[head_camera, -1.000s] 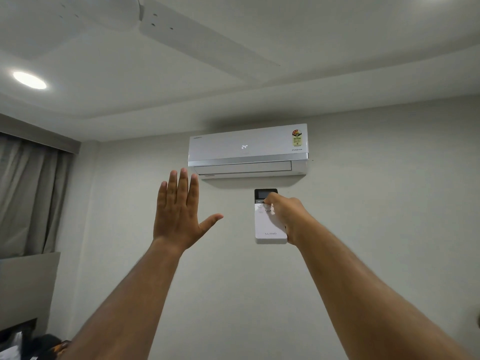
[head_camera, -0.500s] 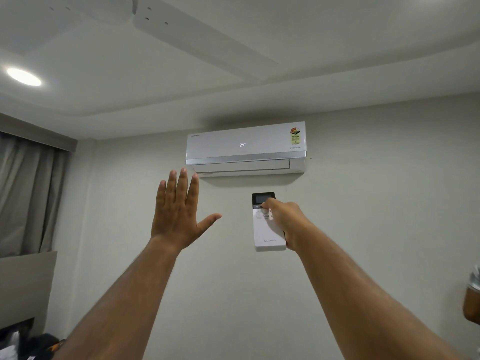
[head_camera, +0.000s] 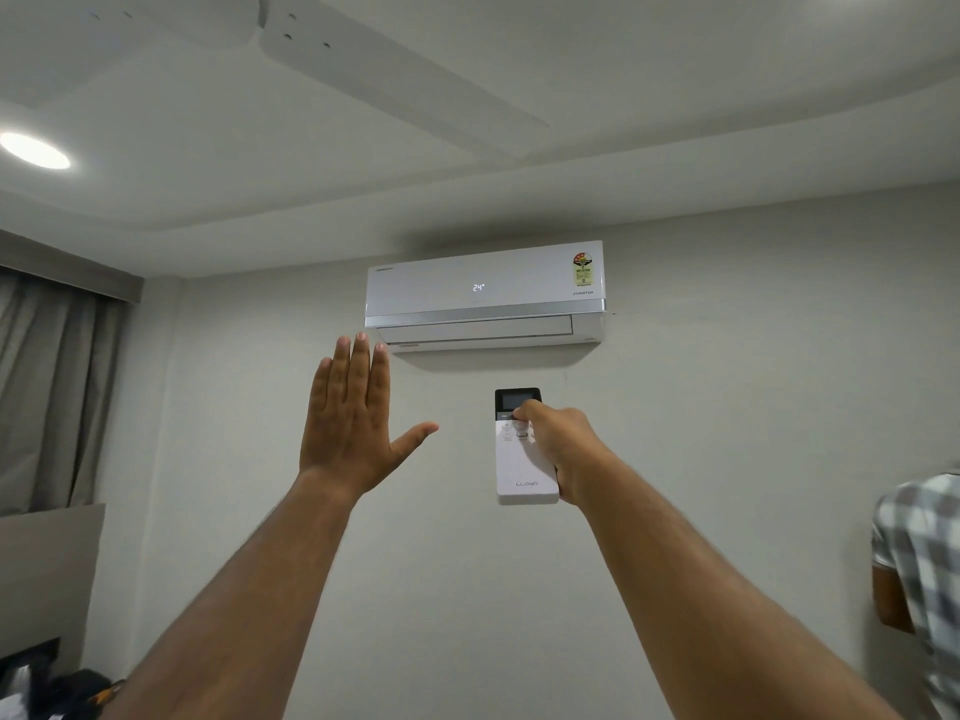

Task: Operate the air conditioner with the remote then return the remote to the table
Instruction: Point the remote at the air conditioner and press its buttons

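A white air conditioner (head_camera: 485, 296) hangs high on the wall and its display reads 24. My right hand (head_camera: 563, 449) holds a white remote (head_camera: 522, 472) with a dark screen upright below the unit, pointed at it, thumb on the upper buttons. My left hand (head_camera: 353, 423) is raised flat to the left of the remote, fingers together, thumb spread, holding nothing. The table is out of view.
A white ceiling fan blade (head_camera: 395, 80) crosses overhead and a round ceiling light (head_camera: 34, 150) glows at the left. Grey curtains (head_camera: 49, 397) hang at the left. A person in a checked shirt (head_camera: 922, 574) stands at the right edge. Dark items (head_camera: 62, 691) lie at the bottom left.
The view has drifted so the unit sits slightly lower left. The remote has dropped a little below the unit. A person in a checked shirt has come into view at the right edge.
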